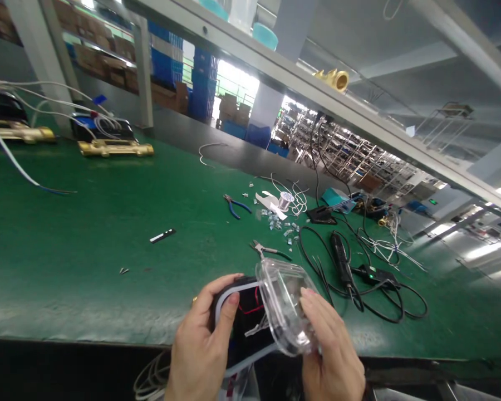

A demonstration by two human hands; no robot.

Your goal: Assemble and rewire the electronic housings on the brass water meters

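My left hand (pixel 206 334) grips the left side of a black housing (pixel 248 340) with a grey rim, its thumb on the rim. Red wires and pale wire ends show inside the housing. In my right hand (pixel 332 340) is a clear plastic cover (pixel 286 306), tilted over the right part of the housing. The fingers of that hand lie on the cover's right side. Both things are at the bench's front edge. Just beyond the cover lie pliers (pixel 271 250) with dark green handles.
On the green bench (pixel 108 234) are blue-handled pliers (pixel 236 206), a solder spool (pixel 285 200), small clear pieces (pixel 274 219), a black handheld tool (pixel 341 262) with cables and a black strip (pixel 162 235). Brass fittings (pixel 115 148) stand back left. A shelf beam (pixel 275 83) crosses above.
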